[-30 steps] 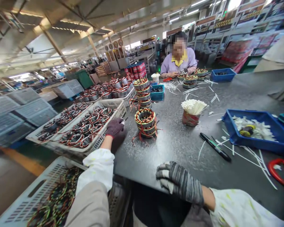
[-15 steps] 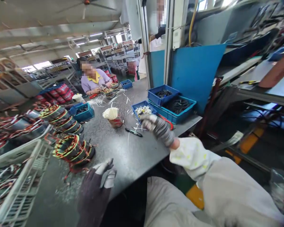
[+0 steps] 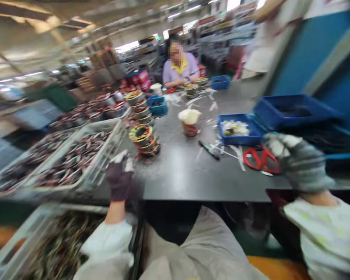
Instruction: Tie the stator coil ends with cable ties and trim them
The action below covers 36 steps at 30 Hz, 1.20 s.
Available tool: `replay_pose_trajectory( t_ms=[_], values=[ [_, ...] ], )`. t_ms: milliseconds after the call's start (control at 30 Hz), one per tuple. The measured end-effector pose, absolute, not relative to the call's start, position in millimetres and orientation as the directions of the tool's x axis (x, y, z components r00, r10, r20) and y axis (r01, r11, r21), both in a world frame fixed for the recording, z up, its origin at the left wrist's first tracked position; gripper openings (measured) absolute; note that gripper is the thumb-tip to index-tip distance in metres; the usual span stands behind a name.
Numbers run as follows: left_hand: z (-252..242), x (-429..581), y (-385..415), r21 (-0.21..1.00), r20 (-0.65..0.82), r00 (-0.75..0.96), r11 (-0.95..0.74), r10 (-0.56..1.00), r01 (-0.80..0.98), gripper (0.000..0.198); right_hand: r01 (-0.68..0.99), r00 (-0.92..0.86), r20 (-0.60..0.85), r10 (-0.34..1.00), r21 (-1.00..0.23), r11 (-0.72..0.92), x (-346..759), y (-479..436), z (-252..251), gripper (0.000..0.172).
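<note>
Ref front stator stack (image 3: 148, 143): left hand (image 3: 120, 178) just left and nearer, fingers loosely apart. Right hand (image 3: 301, 161) well right, by red scissors (image 3: 263, 157); blurred, can't tell grip. Blue scrap tray (image 3: 242, 140) also right.

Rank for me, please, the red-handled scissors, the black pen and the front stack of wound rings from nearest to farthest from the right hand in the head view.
From the right hand:
1. red-handled scissors, just left of it
2. black pen, farther left
3. front stack of wound rings, farthest left
</note>
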<state>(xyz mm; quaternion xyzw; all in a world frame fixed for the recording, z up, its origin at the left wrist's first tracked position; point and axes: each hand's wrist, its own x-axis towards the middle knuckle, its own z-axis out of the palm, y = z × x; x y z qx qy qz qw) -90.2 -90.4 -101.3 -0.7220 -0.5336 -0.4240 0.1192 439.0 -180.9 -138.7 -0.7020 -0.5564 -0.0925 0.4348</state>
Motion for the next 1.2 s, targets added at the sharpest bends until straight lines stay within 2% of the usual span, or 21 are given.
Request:
replay_pose_trajectory(
  t_ms=[33,67,133,200,267,333,467,533,567,667,767,833,900,967,1033,1067,1133,1200],
  values=[
    [-91.6,-91.9,-73.4,0.213,0.748,0.111,-0.394,0.655,0.894,0.046,0.888,0.126,0.624,0.771,-0.417,0.192,411.6,-178.9,-153.9,0.033],
    [-82.9,-90.5,-56.0,0.143,0.718,0.18,-0.396,0.672,0.907,0.046,0.858,-0.137,0.645,0.751,-0.301,0.415,382.8,-177.4,-169.3,0.032],
    [-70.2,-76.8,-22.6,0.048,0.626,0.265,-0.376,0.733,0.925,0.049,0.753,-0.389,0.662,0.641,-0.173,0.635,324.4,-175.9,-196.6,0.031],
    [-64.4,-53.0,6.8,-0.014,0.504,0.293,-0.331,0.813,0.943,0.056,0.732,-0.421,0.637,0.645,-0.181,0.656,274.6,-175.1,-214.6,0.027],
    [-63.3,-30.8,31.3,-0.007,0.367,0.26,-0.277,0.893,0.961,0.056,0.746,-0.425,0.615,0.664,-0.179,0.642,242.7,-174.7,-222.4,0.025],
    [-62.9,-19.4,49.5,0.079,0.287,0.206,-0.237,0.936,0.968,0.048,0.756,-0.414,0.607,0.678,-0.185,0.628,230.1,-176.3,-223.0,0.024],
    [-57.5,-27.1,51.8,0.362,0.309,0.118,-0.231,0.944,0.903,0.04,0.711,-0.38,0.584,0.718,-0.312,0.63,240.9,-179.1,-216.7,0.023],
    [-56.1,-35.1,32.4,0.44,0.327,0.127,-0.27,0.936,0.857,0.039,0.726,-0.359,0.531,0.768,-0.358,0.587,253.9,-169.1,-209.5,0.025],
    [-57.6,-37.9,18.7,0.43,0.349,0.161,-0.311,0.923,0.848,0.04,0.769,-0.345,0.478,0.808,-0.35,0.536,261.4,-159.1,-203.9,0.027],
    [-75.3,-34.4,-28.5,0.264,0.371,0.391,-0.499,0.843,0.825,0.037,0.945,-0.236,0.208,0.949,-0.179,0.274,286.4,-113.0,-180.4,0.033],
    [-109.6,-10.5,-69.3,0.141,0.227,0.552,-0.588,0.802,0.797,0.033,0.998,0.056,-0.047,0.997,-0.037,-0.057,309.7,-67.0,-159.5,0.04],
    [-132.7,7.6,-87.5,0.124,0.15,0.53,-0.548,0.834,0.827,0.034,0.981,0.194,-0.094,0.977,0.024,-0.192,321.3,-53.6,-153.4,0.045],
    [-148.2,15.0,-98.2,0.186,0.162,0.513,-0.536,0.843,0.823,0.037,0.971,0.234,-0.076,0.969,0.079,-0.228,328.8,-57.7,-152.8,0.047],
    [-154.0,5.2,-103.2,0.36,0.24,0.542,-0.592,0.806,0.721,0.039,0.986,0.135,-0.027,0.991,0.107,-0.131,331.1,-74.2,-154.4,0.044],
    [-154.0,-17.3,-105.5,0.471,0.382,0.496,-0.626,0.78,0.621,0.044,0.995,-0.088,0.064,0.994,0.057,0.085,325.7,-94.2,-155.9,0.042],
    [-154.0,-29.1,-106.3,0.453,0.454,0.447,-0.632,0.771,0.629,0.047,0.977,-0.211,0.123,0.97,0.009,0.211,319.6,-102.9,-156.6,0.042],
    [-156.7,-45.0,-108.3,0.289,0.536,0.434,-0.641,0.724,0.711,0.05,0.892,-0.417,0.222,0.881,-0.086,0.444,301.9,-114.4,-157.9,0.045],
    [-162.9,-44.3,-110.6,0.13,0.465,0.588,-0.708,0.662,0.694,0.053,0.753,-0.599,0.277,0.751,-0.126,0.646,281.4,-116.9,-159.3,0.041]
  ],
)
